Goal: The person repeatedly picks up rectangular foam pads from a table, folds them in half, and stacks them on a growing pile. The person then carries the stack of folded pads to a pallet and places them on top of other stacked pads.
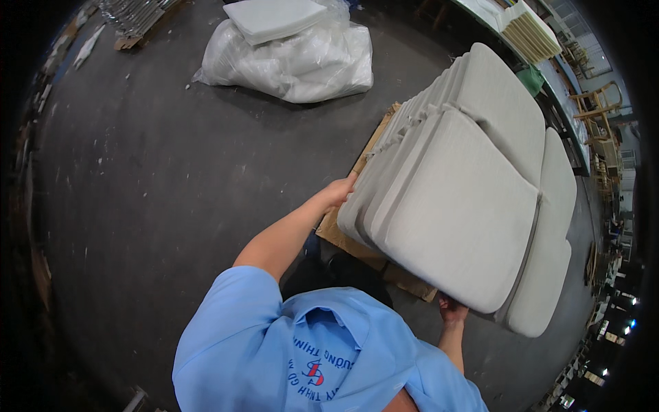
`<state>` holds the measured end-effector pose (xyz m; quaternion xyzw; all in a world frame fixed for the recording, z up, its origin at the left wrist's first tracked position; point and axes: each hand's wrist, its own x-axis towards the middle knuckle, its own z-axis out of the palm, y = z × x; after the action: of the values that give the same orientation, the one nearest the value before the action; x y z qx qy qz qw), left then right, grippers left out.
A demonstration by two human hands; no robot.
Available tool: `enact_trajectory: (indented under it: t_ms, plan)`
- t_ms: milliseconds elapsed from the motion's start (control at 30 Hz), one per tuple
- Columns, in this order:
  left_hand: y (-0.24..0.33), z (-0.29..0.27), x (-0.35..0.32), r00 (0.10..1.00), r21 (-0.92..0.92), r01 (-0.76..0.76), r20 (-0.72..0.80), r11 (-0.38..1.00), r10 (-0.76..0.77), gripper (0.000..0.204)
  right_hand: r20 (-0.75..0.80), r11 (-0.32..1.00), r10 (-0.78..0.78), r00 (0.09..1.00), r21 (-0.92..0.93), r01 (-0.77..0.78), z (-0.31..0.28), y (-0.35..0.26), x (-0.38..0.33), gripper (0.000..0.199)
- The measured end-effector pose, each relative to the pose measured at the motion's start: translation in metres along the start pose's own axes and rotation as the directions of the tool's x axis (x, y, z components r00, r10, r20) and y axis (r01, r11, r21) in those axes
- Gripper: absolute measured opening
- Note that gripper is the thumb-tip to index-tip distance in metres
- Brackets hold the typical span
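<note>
A tall stack of light grey seat cushions (460, 213) fills the right of the view, its upper faces turned toward me and its layers showing along the left side. My left hand (340, 190) grips the left edge of the stack, its fingertips partly hidden against the layers. At the near lower edge, my right hand (452, 310) is curled under a cushion, with the fingers partly covered by it. More grey cushions (539, 292) lean along the stack's right side. Flat brown cardboard (347, 237) lies beneath the pile.
A clear plastic bag (295, 65) of white padding sits on the dark floor ahead, with a white foam pad (274, 19) on top. Metal frames (134, 17) stand at far left. A worktable with stacked cream pads (528, 31) and wooden chairs (597, 103) line the far right.
</note>
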<state>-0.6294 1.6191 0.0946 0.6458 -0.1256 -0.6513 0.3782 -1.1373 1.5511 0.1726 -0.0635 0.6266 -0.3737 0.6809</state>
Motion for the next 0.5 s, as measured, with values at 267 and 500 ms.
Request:
enact_trajectory:
  t_ms: [267,500]
  plan:
    - [-0.17,-0.071,-0.125,0.905,-0.225,0.202,-0.329,0.953,-0.27,0.062,-0.111,0.693,-0.006,0.994,-0.717,-0.076,-0.052,0.084,-0.027,0.059]
    - [-0.211,-0.027,-0.212,0.82,-0.088,0.435,-0.373,0.896,-0.434,0.05,0.109,0.317,-0.145,0.983,-0.936,0.15,-0.122,0.129,-0.061,0.062]
